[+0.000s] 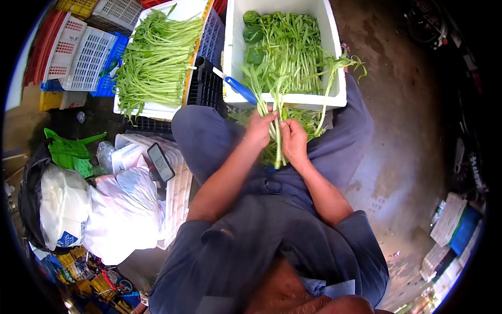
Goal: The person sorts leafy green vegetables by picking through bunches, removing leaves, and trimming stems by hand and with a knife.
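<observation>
My left hand [260,130] is closed around water spinach stems [277,141], whose leaves point up toward the foam box. A knife with a blue handle [240,90] juts up and left from this hand, its pale blade pointing away from me; how the fingers grip it is hidden. Against the same stems my right hand [294,140] is closed, thumb and fingers pinching. One long leafy stalk [327,94] rises beside it over the box's right side. Below both hands, more loose greens [308,116] lie between my knees.
Ahead, a white foam box [337,78] holds water spinach and several round green vegetables [254,39]. Left of it, trimmed water spinach [157,65] is piled on a white tray. Stacked crates [89,57], a scale display [161,162] and plastic bags [123,209] stand at left.
</observation>
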A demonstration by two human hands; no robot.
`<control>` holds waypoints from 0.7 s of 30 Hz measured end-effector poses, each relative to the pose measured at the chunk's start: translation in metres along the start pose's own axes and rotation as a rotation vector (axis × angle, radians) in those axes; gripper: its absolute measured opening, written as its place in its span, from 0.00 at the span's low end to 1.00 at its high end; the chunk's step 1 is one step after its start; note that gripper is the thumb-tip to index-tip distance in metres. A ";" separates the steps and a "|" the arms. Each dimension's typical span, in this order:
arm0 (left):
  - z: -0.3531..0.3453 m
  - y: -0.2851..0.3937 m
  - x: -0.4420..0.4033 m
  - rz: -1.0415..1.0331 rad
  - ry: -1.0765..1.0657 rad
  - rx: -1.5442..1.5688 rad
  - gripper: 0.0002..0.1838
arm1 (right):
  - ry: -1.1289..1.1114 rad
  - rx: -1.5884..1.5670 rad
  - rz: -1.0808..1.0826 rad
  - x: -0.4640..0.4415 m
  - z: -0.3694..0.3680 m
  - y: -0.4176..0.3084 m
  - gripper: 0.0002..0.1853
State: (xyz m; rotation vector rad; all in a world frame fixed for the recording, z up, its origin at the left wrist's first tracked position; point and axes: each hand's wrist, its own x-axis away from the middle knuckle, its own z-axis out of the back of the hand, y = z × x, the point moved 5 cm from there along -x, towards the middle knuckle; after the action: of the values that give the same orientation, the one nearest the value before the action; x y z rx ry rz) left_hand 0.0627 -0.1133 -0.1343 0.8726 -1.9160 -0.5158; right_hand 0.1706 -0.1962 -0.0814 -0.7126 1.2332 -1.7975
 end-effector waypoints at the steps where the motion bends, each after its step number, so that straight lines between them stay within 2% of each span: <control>1: -0.001 0.002 0.001 -0.002 0.013 0.010 0.13 | -0.023 -0.002 -0.011 0.003 0.001 0.001 0.07; 5: 0.000 0.009 0.003 -0.036 0.025 0.024 0.13 | -0.120 0.030 0.009 0.016 0.010 -0.013 0.07; 8: -0.002 0.014 0.002 0.018 0.054 0.043 0.15 | -0.179 0.052 0.065 0.030 0.025 -0.024 0.07; 11: -0.006 0.009 0.009 0.032 0.024 -0.021 0.13 | -0.174 -0.357 -0.308 0.044 0.034 -0.003 0.08; 15: -0.010 0.000 0.006 0.018 -0.034 -0.147 0.14 | -0.036 -0.558 -0.336 0.021 0.052 0.002 0.08; 18: -0.006 0.008 0.007 0.034 0.003 -0.135 0.14 | -0.154 -0.802 -0.396 0.013 0.057 -0.027 0.07; 21: -0.003 0.012 0.004 0.051 0.027 -0.117 0.13 | -0.253 -0.892 -0.378 0.011 0.064 -0.041 0.06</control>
State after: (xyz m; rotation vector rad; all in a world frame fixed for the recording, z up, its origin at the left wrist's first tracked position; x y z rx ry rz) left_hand 0.0596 -0.1087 -0.1224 0.7496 -1.8594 -0.5762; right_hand 0.2040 -0.2283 -0.0196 -1.7049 1.8020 -1.2988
